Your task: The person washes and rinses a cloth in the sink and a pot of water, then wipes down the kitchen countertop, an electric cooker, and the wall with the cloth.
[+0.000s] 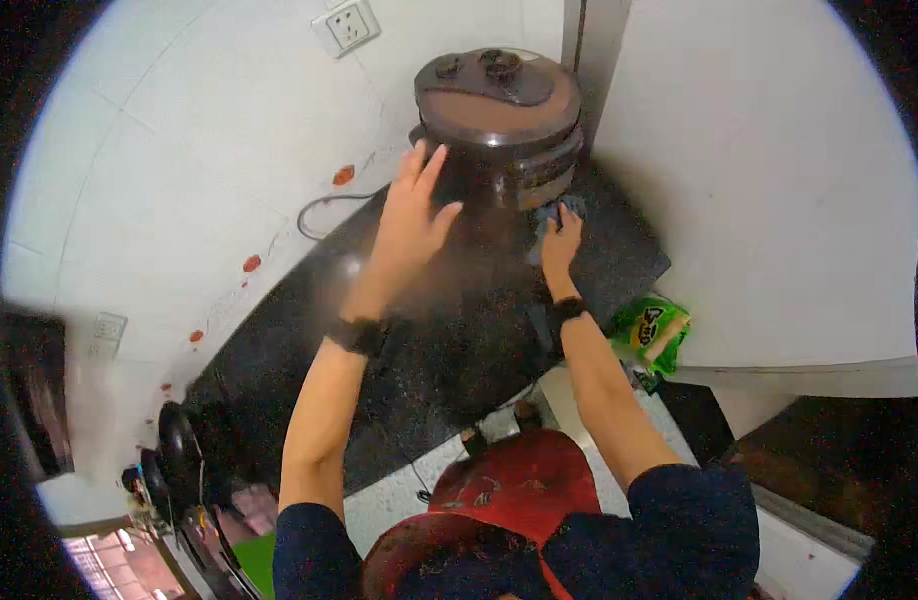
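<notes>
A dark, round electric pressure cooker (499, 115) with a brown lid stands at the far end of the black countertop (379, 380). My left hand (411, 225) is raised in front of its left side, fingers stretched apart, holding nothing; whether the fingertips touch the cooker I cannot tell. At the cooker's lower right, my right hand (561, 243) closes on a bluish-grey cloth (571, 208), which lies by the cooker's base. Part of the cloth is hidden under the fingers.
A black cord (309, 212) curls by the tiled wall on the left. A wall socket (347, 28) sits above. A green packet (654, 335) lies right of my right forearm, near the white wall panel (769, 200). Pans (179, 440) crowd the lower left.
</notes>
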